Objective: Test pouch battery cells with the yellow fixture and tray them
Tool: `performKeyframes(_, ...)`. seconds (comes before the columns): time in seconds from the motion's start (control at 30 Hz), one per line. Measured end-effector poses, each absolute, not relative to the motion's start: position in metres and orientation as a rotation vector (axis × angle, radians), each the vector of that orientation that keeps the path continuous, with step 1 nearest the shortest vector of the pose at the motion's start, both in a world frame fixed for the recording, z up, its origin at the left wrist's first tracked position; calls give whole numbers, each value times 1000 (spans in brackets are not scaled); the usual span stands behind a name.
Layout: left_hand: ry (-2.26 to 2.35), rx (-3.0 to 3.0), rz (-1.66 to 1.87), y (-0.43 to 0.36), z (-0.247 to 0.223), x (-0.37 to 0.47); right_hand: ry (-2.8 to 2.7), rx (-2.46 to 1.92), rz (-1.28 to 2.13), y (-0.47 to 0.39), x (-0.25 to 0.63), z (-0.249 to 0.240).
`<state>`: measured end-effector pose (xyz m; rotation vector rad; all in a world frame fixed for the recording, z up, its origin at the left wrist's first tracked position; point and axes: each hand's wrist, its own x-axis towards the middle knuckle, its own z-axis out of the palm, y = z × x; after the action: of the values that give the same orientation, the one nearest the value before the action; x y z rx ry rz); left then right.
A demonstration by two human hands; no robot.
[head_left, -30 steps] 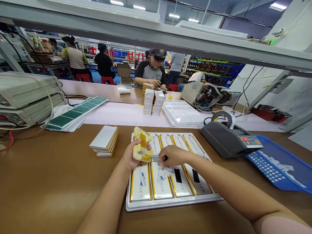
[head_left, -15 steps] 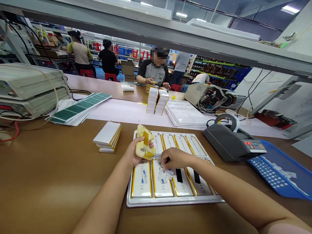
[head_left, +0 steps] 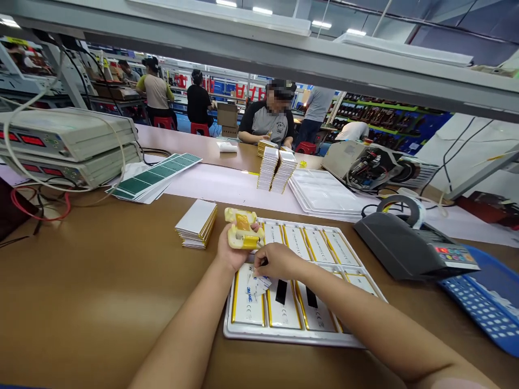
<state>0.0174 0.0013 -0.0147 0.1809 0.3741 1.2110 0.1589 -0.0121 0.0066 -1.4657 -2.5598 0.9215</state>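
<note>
My left hand (head_left: 232,251) is wrapped round a yellow plastic holder (head_left: 242,239) with cut-out sides, above the tray's left edge. My right hand (head_left: 279,262) pinches crumpled white backing strips (head_left: 259,284) with blue 3M print, over the front-left battery. Beneath lies a white tray (head_left: 292,340) of flat white batteries with yellow edges. The front-left battery (head_left: 248,316) bears a printed strip, partly covered by the liners. Black adhesive strips (head_left: 281,292) show on the two batteries to its right. My right forearm hides part of the front row.
A stack of white cards or cells (head_left: 197,222) stands left of the tray. To the right are a black tape dispenser (head_left: 405,243) and a blue basket (head_left: 482,308). Green sheets (head_left: 158,174), grey instruments (head_left: 81,135) and taller stacks (head_left: 275,170) stand farther back. A person (head_left: 272,116) sits opposite.
My right hand has moved left from the second front battery to the first, carrying the liners. A black strip now shows on the second battery. The holder has tilted flatter in my left hand.
</note>
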Motion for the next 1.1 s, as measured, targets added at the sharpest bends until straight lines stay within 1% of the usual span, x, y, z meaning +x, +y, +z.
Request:
performKeyframes(0.07,379,157,1204,3,-18,16,-2651,-1420,852,-11,155,7)
performKeyframes(0.2,352,174,1181,6,-21,16,-2799,-1235,918,-8,156,10)
performKeyframes(0.37,286,186,1194,5,-21,15,-2875,-1148,853,-2,153,13)
performKeyframes(0.47,265,190,1197,4,-20,15,-2929,-1037,908,0,151,15)
performKeyframes(0.63,319,189,1225,1,-17,15,-2848,-1172,816,-1,156,16)
performKeyframes(0.83,336,191,1209,-2,-12,17,-2779,-1136,986,-7,165,11)
performKeyframes(1.1,348,189,1196,-1,-14,16,-2709,-1223,846,-17,166,7)
